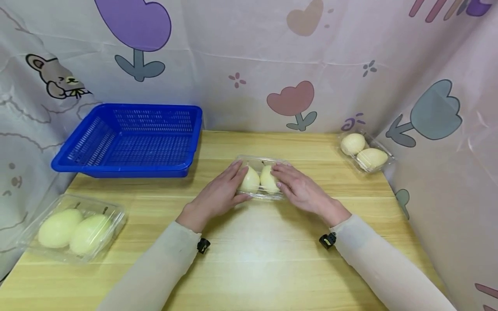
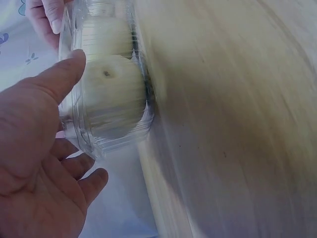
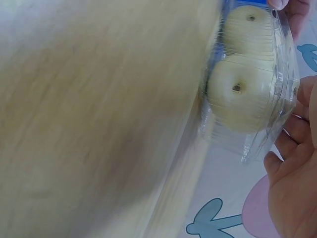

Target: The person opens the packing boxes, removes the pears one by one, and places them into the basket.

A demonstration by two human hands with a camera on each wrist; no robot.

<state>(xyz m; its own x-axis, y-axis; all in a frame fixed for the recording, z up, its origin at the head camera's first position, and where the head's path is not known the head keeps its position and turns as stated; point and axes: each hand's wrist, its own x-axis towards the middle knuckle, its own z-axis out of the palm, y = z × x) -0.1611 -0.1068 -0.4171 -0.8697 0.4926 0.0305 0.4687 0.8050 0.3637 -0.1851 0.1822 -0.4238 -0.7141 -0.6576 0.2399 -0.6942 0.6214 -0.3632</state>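
Note:
A clear plastic clamshell box [image 1: 264, 195] with two pale yellow pears [image 1: 250, 180] inside lies on the table, its lid down. From the left, my left hand [image 1: 219, 190] rests on the lid, fingers over the top and thumb at the front rim. My right hand [image 1: 301, 188] lies over the right end, its extended fingers touching the lid. Through the ribbed side in the left wrist view, the near pear [image 2: 113, 94] shows its round end. The right wrist view has my right hand [image 3: 297, 148] at the lid edge; some fingertips are hidden behind the box.
A blue plastic basket [image 1: 151, 149] stands at the back left. Another clear box [image 1: 116, 216] with two pears sits at the left front, and a third box [image 1: 367, 166] with two pears at the right rear. Patterned curtains [image 1: 241, 52] border the wooden table [image 1: 256, 259].

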